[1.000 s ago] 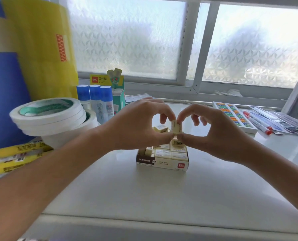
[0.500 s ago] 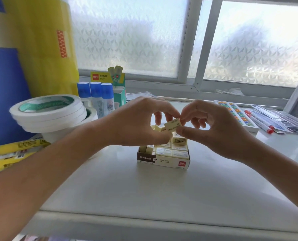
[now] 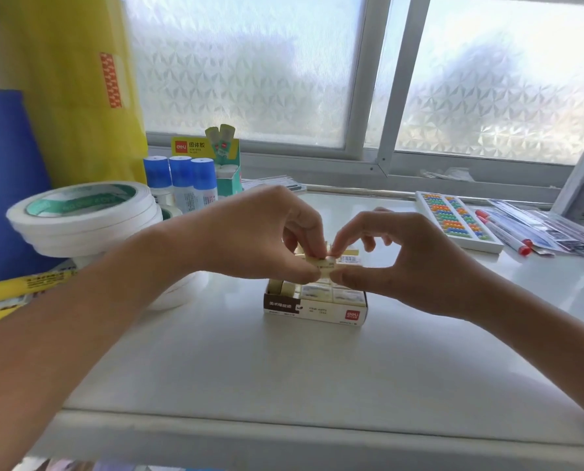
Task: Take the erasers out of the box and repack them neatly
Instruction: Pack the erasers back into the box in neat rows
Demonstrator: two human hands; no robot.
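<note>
Together, both hands (image 3: pixel 338 253) on eraser (image 3: pixel 324 266)

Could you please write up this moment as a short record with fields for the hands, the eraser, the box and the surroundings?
left hand: pinches one end of the eraser
right hand: pinches the other end
eraser: cream, held above the box
box: open on the white table, rows of erasers inside
left side: tape rolls, blue-capped glue sticks
right side: tray of coloured beads, red-capped markers
</note>
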